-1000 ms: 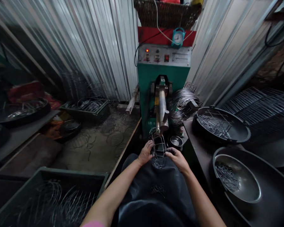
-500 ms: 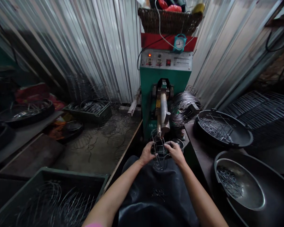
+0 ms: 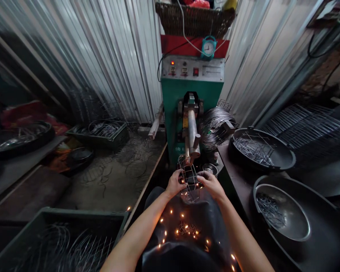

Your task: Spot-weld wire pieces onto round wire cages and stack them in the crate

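Between my two hands is a small wire basket [image 3: 190,176], its far end at the electrode tips of a green spot welder [image 3: 193,90]. My left hand [image 3: 175,183] pinches the basket's left side. On the opposite side my right hand [image 3: 210,183] grips the wires with thumb and fingers. Orange sparks [image 3: 186,226] fly from the weld and scatter over the dark apron [image 3: 184,249] on my lap. A few short wire pieces [image 3: 188,229] lie on that apron.
At right, a black pan [image 3: 283,151] holds wire parts; below it, a metal bowl [image 3: 303,223] with small hooks sits in a larger pan. A wire coil [image 3: 215,126] hangs beside the welder. Green crates [image 3: 49,212] with bent wires stand at left. Corrugated metal forms the wall [image 3: 124,56].
Sparks now burst from the welder's tips and spread over the apron, where none showed before. The basket stays in both hands, with its far end at the tips. The view has shifted slightly.
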{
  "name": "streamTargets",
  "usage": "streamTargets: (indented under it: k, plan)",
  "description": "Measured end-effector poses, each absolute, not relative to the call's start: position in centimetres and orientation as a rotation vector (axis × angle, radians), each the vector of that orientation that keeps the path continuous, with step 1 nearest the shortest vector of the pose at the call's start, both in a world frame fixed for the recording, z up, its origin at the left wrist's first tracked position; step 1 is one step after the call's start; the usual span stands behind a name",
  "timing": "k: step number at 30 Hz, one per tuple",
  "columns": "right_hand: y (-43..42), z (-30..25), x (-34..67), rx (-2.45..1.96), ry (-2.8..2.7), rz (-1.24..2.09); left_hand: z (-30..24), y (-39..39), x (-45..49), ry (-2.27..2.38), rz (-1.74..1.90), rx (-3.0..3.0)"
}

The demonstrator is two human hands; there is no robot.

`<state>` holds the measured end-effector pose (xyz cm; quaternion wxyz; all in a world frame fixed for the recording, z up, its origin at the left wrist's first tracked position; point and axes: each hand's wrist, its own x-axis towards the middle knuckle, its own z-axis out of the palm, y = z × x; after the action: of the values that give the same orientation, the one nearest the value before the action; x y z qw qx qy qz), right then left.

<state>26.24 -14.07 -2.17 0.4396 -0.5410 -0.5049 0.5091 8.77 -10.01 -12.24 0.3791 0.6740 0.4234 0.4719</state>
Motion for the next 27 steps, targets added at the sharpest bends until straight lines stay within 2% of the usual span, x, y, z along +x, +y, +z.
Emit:
streamTargets:
  k: [3,11,21,27]
  plan:
    - [-14.9,-2.8,26.9,-1.349,-1.278,1.347,-12.2,-10.2,8.9,1.115,1.234,1.709]
    - [-13.6,-2.5,26.4,-1.340,-1.261,1.278,-12.5,-9.3,9.2,1.119,1.201,1.643]
    - [-15.7,-3.2,27.1,-1.273,-1.141,1.370,-12.0,-9.9,8.3,1.290,1.210,1.833]
    - [-16.4,-3.8,27.7,-1.349,-1.198,1.374,-12.4,-9.7,8.5,1.212,1.229,1.730]
